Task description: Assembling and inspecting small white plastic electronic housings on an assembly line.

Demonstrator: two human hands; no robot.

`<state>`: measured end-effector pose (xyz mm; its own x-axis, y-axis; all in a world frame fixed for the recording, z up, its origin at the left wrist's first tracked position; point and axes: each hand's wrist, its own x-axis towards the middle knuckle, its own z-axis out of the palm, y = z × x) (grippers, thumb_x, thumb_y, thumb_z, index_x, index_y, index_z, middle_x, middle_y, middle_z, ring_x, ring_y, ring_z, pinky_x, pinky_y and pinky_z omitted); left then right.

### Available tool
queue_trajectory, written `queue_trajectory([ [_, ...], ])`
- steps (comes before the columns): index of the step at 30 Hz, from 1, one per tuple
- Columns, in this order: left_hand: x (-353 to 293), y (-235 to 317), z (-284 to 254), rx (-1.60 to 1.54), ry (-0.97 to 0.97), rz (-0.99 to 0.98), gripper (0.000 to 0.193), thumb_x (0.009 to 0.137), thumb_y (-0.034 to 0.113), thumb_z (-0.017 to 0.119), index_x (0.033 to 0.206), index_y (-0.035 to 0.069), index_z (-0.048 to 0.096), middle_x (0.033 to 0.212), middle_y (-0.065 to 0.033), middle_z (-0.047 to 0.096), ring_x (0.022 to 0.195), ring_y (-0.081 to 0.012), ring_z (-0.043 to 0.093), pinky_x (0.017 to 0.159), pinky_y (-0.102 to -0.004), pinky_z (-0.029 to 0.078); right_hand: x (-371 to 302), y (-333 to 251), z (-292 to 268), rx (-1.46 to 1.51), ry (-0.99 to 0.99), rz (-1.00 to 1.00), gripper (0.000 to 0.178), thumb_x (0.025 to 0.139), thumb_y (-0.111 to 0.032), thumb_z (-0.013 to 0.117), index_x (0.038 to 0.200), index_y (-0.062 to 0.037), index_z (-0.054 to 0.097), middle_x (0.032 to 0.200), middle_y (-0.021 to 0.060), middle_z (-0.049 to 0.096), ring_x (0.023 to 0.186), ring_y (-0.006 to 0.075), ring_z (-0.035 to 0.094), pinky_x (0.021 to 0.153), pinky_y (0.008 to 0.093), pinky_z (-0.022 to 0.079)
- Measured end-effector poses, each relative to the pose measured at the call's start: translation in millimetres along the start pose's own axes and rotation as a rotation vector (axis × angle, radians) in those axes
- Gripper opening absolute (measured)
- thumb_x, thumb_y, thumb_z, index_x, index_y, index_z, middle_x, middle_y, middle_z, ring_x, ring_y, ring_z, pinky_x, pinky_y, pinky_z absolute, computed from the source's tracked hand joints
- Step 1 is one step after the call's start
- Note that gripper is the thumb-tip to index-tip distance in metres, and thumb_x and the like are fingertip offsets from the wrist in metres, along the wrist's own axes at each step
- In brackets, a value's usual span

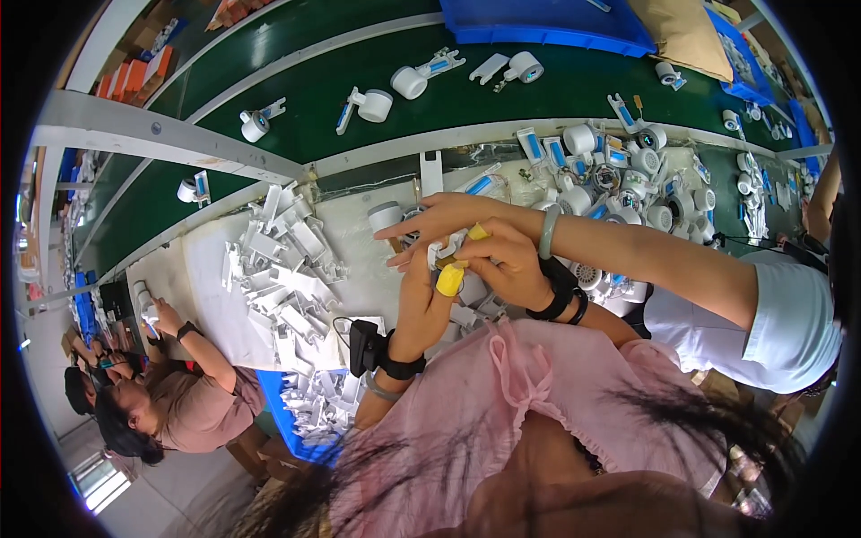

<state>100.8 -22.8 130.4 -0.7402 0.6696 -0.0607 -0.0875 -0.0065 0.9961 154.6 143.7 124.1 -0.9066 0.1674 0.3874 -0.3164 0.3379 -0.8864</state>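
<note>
Close in front of my chest, my left hand (423,291) and my right hand (513,271) meet with fingers closed around a small white plastic part (446,249). Yellow finger covers (451,280) show at the fingertips; the fingers hide most of the part. Just beyond, a co-worker's hand (439,218) with a bangle reaches across from the right, over a white round-headed unit (386,215). To the left lies a heap of white plastic casings (291,269).
Assembled white round units (628,179) crowd the bench on the right. A green conveyor belt (314,85) carries more units, with a blue tray (547,34) at its far side. A blue bin (280,417) of casings stands by my left forearm. Another worker (193,403) sits left.
</note>
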Motion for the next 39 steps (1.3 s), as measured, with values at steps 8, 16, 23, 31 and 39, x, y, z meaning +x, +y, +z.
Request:
queue_trajectory([
  [8,-1.4,2.4,1.0,0.021,-0.037,-0.036,0.041,0.100,0.022,0.046,0.133,-0.001,0.037,0.085,-0.0044,0.056,0.065,-0.0090,0.051,0.056,-0.0224,0.045,2.4,3.2,-7.4,0.093,-0.055,-0.008,0.017,0.078,0.006,0.066,0.093,-0.0013,0.068,0.090,0.0088,0.058,0.082,0.0210,0.059,0.070,0.0283,0.048],
  [16,-0.2,4.6,2.4,0.103,-0.035,-0.030,0.037,0.100,0.016,0.045,0.133,0.000,0.039,0.086,-0.0055,0.057,0.065,-0.0092,0.051,0.054,-0.0224,0.044,-3.9,5.7,-6.4,0.052,-0.045,-0.010,0.017,0.078,0.005,0.067,0.093,-0.0025,0.068,0.089,0.0088,0.058,0.079,0.0202,0.059,0.067,0.0287,0.048],
  [23,3.2,-1.0,8.9,0.095,0.104,-0.036,0.024,0.096,0.014,0.049,0.115,-0.001,0.052,0.068,-0.0024,0.054,0.053,-0.0079,0.049,0.048,-0.0237,0.039,-8.3,5.4,0.8,-0.035,0.021,0.015,0.020,0.075,0.003,0.068,0.093,-0.0057,0.068,0.087,0.0088,0.057,0.075,0.0240,0.059,0.063,0.0316,0.048],
  [31,8.1,5.0,5.9,0.133,0.071,-0.048,0.025,0.097,0.012,0.048,0.119,-0.001,0.051,0.069,-0.0018,0.055,0.053,-0.0075,0.048,0.048,-0.0232,0.038,3.2,1.3,-5.1,-0.260,-0.020,-0.187,0.028,0.070,0.002,0.073,0.096,-0.0078,0.066,0.088,0.0102,0.056,0.077,0.0291,0.058,0.066,0.0353,0.046],
  [39,12.6,8.0,10.7,-0.057,0.026,-0.132,0.026,0.097,0.013,0.049,0.119,-0.002,0.050,0.075,-0.0035,0.056,0.054,-0.0082,0.050,0.048,-0.0228,0.040,-5.7,11.3,-1.2,-0.224,0.078,-0.209,0.025,0.072,0.000,0.070,0.095,-0.0060,0.065,0.081,0.0101,0.052,0.070,0.0283,0.055,0.059,0.0354,0.044],
])
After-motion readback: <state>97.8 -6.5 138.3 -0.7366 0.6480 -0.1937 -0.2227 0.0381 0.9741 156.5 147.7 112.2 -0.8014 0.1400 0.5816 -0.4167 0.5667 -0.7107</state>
